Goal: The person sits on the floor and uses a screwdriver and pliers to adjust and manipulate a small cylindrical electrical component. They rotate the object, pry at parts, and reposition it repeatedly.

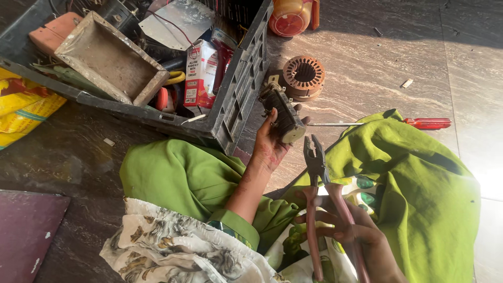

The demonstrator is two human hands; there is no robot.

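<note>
Below, dark marble floor; left hand grasps motor part, right hand pliers.

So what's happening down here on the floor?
A person in green clothing sits on the dark stone floor. Their left hand holds up a small grey motor part with a slotted body. Their right hand grips open-jawed combination pliers with pinkish-red handles just below it, not touching. A red-handled screwdriver, a coppery ribbed ring and a crowded dark plastic crate lie nearby.
</note>
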